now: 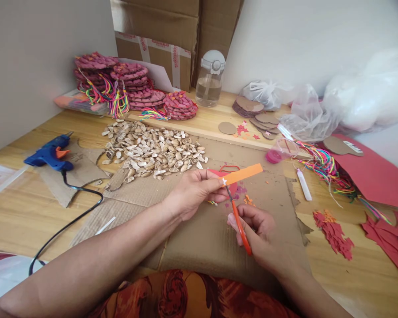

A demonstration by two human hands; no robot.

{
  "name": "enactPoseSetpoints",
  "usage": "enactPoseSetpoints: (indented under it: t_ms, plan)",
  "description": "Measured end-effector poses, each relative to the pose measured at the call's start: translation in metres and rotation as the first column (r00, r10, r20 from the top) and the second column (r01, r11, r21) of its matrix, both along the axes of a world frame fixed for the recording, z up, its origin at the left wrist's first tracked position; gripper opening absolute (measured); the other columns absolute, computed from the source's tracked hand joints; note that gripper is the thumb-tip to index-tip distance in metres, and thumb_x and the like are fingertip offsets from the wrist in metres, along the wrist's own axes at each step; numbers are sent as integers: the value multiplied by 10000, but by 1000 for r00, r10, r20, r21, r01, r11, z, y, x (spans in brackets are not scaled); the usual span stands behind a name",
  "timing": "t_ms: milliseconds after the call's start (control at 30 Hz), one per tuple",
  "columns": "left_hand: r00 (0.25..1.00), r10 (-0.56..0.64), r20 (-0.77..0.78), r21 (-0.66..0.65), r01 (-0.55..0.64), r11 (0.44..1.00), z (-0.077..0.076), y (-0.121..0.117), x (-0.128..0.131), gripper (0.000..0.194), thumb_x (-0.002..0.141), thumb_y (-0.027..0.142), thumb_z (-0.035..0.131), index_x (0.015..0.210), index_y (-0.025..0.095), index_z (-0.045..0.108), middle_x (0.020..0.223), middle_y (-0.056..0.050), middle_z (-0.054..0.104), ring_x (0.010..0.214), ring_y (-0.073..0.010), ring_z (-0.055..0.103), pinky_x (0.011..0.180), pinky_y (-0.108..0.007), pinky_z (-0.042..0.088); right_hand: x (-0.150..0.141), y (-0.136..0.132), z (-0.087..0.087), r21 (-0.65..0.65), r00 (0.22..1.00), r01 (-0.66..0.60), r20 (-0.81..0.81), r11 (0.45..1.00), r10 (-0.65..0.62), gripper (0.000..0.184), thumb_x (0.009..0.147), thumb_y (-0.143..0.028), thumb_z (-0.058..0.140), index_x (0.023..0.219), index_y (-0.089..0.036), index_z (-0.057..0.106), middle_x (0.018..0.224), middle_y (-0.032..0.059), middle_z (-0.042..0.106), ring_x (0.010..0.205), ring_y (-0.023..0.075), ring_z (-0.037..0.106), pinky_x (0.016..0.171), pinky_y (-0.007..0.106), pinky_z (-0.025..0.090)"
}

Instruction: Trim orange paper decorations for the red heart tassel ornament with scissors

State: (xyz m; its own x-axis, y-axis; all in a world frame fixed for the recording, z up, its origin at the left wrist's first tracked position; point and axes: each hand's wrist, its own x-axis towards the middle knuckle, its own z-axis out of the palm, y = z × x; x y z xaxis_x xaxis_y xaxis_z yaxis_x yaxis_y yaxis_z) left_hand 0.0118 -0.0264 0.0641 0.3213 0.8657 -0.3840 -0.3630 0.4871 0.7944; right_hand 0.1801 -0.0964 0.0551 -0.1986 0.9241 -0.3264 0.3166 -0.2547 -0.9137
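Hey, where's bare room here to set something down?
Two bare wood patches: left, below the blue glue gun and left of its black cord; right, below the red scraps, beside your right forearm. Crowded: around the scissors, the peanut shells, the pink stacks behind them, and the plastic bags, back right.

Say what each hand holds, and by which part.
Left hand: orange strip, grip at one end. Right hand: scissors, grip on the orange handles.

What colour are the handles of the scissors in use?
Orange-red handles, seen best in the head view.
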Motion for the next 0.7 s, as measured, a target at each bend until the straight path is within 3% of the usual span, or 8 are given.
enactPoseSetpoints:
  t_ms: [700]
  plan:
    - [997,67,40,3,-67,998,-1,-3,4,101,749,161,678,692,110,612,669,-56,681,613,-130,662,629,-261,559,-1,1,-2,-31,998,36,-41,999,-37,284,824,-403,637,700,-184,505,498,-57,456,452,75,348,448,213,254]
